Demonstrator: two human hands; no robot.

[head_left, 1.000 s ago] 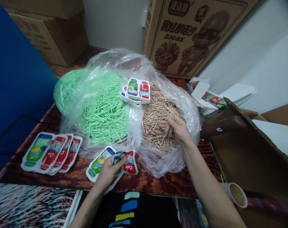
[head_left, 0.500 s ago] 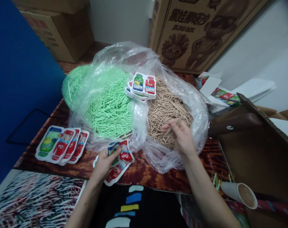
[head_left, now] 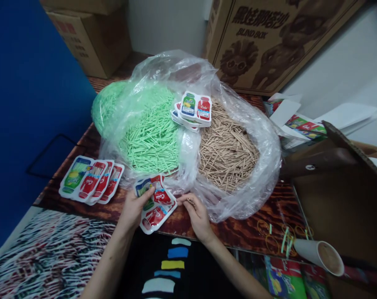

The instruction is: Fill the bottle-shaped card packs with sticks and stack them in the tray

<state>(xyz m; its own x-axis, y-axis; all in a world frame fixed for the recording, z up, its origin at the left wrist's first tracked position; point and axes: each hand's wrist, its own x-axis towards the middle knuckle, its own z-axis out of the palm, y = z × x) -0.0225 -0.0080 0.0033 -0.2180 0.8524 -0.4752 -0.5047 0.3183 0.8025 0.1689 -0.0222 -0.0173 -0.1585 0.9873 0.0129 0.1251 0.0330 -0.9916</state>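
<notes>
Near the table's front edge, my left hand [head_left: 133, 211] is closed on jar-shaped packets [head_left: 156, 216], printed in red "Cola" and green, with the thumb across the upper one. Just right of them, my right hand [head_left: 198, 216] pinches a small bunch of brown sticks [head_left: 191, 202], its fingertips close to the packets' edge. Behind it, a heap of thin brown sticks [head_left: 227, 155] fills one clear plastic bag [head_left: 268, 166]. Bright green sticks [head_left: 151, 141] fill the bag to its left. Several packets [head_left: 196, 109] lie stacked between the two heaps.
Overlapping packets [head_left: 96, 180] with sticks inside lie at the table's left. At right are an open carton [head_left: 356, 166], a paper cup [head_left: 319, 255] on its side and rubber bands [head_left: 271, 243]. A large cardboard box [head_left: 250, 54] stands behind. A blue panel [head_left: 29, 104] borders the left.
My right hand has come from the brown heap down and left to the packets, carrying brown sticks. My left hand still grips the packets. The view has shifted slightly.
</notes>
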